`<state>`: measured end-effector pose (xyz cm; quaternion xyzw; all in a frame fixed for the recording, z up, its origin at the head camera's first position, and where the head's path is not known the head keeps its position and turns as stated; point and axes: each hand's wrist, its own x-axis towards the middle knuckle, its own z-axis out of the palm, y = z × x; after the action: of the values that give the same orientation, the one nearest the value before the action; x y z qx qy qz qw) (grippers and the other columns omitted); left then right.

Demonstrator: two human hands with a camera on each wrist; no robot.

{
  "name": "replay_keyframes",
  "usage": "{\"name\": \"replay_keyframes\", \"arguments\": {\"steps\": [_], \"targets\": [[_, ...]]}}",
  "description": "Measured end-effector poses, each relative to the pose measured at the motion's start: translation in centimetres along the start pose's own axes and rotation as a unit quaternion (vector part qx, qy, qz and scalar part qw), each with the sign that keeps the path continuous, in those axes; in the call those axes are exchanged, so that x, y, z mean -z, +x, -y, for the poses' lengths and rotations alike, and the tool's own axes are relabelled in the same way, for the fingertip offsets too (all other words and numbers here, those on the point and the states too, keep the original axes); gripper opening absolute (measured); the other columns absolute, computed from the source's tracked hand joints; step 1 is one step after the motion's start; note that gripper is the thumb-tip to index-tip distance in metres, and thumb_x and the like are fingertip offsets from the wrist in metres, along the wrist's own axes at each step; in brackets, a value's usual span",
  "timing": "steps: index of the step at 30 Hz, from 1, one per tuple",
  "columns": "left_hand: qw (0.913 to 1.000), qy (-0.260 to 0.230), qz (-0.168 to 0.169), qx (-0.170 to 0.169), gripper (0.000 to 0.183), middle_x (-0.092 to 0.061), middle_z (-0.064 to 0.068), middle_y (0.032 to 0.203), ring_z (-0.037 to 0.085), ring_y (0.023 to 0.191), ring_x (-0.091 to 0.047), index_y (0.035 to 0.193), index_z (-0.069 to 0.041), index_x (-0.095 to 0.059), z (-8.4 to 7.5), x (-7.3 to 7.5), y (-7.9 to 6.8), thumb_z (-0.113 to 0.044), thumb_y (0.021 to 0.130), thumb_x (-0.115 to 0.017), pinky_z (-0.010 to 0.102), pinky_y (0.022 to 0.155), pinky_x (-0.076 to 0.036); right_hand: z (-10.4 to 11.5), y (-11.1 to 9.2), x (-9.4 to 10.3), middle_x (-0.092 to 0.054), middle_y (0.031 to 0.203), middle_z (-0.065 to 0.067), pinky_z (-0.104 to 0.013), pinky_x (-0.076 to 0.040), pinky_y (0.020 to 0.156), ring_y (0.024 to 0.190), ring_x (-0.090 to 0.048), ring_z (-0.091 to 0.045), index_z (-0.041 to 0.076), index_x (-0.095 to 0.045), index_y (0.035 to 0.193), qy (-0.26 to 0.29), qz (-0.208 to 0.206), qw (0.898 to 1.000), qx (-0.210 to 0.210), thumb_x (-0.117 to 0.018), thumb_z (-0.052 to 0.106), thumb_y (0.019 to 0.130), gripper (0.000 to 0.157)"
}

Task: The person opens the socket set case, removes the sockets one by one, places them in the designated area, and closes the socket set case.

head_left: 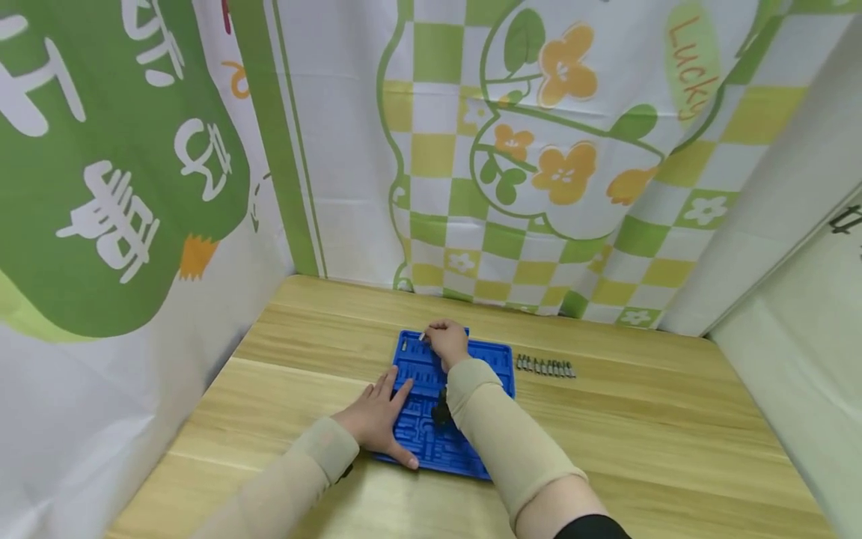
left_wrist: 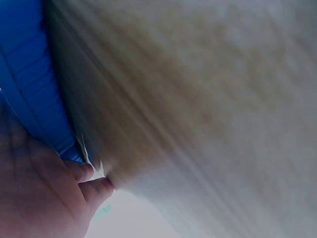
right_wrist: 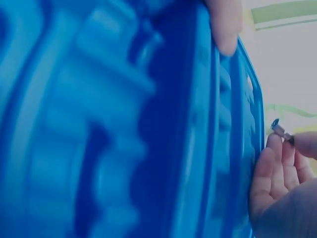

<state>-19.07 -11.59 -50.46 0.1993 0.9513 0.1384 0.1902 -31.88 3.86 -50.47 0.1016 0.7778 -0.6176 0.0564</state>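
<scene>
A blue moulded tray [head_left: 497, 359] with many shaped recesses lies on the wooden table. My right hand [head_left: 448, 344] is over its far left part, pinching a small silver metal bit [right_wrist: 281, 131] between thumb and fingers. Another small bit [head_left: 404, 345] sits in the tray's far left corner. My left hand [head_left: 376, 416] rests spread along the tray's left side, fingers over the rim and thumb by the near edge. The right forearm hides part of the tray's right half.
Right of the tray, several small metal bits [head_left: 545, 367] with dark ends stand in a row on the table [head_left: 646, 427]. A printed curtain [head_left: 444, 165] hangs behind the table's far edge, and white cloth [head_left: 795, 329] hangs at the right side.
</scene>
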Motion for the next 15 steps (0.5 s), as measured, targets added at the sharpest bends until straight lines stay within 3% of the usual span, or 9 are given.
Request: {"name": "replay_keyframes", "arguments": {"steps": [2,7,15], "targets": [[1.0000,-0.009,-0.003,-0.002,0.139,0.000,0.026,0.169,0.044,0.155,-0.011,0.166,-0.007,-0.018,-0.1,0.0,-0.1,-0.073,0.065,-0.086,0.055,0.123,-0.020,-0.1,0.0,0.9,-0.070,0.104,-0.016,-0.038,-0.057,0.081,0.096,-0.069,-0.028,-0.004,-0.068,0.113,0.030,0.011,0.999,-0.001,-0.063,0.004,0.101,0.015],[0.9999,-0.013,-0.001,-0.006,0.139,0.000,0.028,0.169,0.045,0.155,-0.010,0.166,-0.006,-0.018,-0.3,-0.1,-0.1,-0.074,0.065,-0.086,0.055,0.123,-0.019,-0.4,0.3,4.0,-0.069,0.105,-0.013,-0.032,-0.057,0.080,0.090,-0.067,-0.020,-0.005,-0.066,0.117,0.039,0.030,0.999,0.000,-0.062,0.005,0.102,0.018],[0.9998,-0.014,-0.010,-0.005,0.140,0.001,0.026,0.170,0.045,0.155,-0.009,0.166,-0.007,-0.018,0.0,-0.4,0.4,-0.074,0.063,-0.086,0.057,0.123,-0.018,0.8,1.6,10.5,-0.067,0.086,-0.002,-0.019,-0.054,0.068,0.073,-0.064,-0.005,-0.016,-0.053,0.131,0.137,0.050,0.989,-0.015,-0.057,-0.001,0.104,0.032]]}}
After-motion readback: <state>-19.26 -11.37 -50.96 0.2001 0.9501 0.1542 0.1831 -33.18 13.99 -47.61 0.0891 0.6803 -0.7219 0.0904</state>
